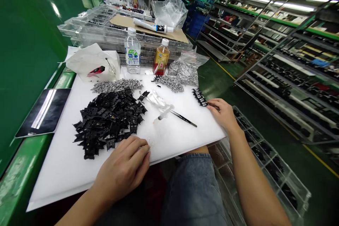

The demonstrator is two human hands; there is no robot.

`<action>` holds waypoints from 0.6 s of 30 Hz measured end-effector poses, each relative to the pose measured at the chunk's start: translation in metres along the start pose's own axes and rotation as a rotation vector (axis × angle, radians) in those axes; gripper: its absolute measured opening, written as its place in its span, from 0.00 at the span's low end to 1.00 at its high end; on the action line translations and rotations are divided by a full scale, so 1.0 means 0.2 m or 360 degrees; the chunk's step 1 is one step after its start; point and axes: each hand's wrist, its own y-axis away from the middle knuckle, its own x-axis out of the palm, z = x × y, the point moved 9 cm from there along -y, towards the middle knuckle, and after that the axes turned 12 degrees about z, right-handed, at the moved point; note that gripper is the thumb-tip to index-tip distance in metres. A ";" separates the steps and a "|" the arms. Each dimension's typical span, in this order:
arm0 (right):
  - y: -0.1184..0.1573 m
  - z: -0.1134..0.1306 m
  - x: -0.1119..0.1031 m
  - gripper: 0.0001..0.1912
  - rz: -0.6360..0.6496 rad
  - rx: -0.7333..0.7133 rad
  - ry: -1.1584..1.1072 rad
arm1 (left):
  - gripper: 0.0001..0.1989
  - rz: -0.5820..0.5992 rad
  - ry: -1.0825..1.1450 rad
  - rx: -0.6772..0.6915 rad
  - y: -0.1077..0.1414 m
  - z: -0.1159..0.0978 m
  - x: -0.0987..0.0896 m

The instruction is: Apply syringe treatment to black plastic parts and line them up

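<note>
My left hand (127, 166) rests at the near edge of the white board (63, 162), fingers curled together; what they hold, if anything, is hidden. Beside it lies a pile of black plastic parts (108, 120). At the board's right edge the fingertips of my right hand (224, 113) pinch the near end of a row of small black parts (200, 97). Between the hands are black tweezers (184, 118) and a syringe (164, 113), next to a crumpled clear bag (156, 99). Grey small parts (116, 85) form a heap behind the black pile.
Two bottles, one clear (132, 54) and one with a yellow label (161, 57), stand at the back before stacked clear trays (92, 30). A bag of grey parts (185, 70) sits at right. A dark tablet (45, 111) lies left; compartment trays (275, 169) are low at right.
</note>
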 end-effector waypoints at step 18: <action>0.09 1.21 0.45 0.21 0.0332 -0.0235 -0.0621 | 0.28 -0.0001 -0.0938 -0.0562 0.05 0.03 -0.04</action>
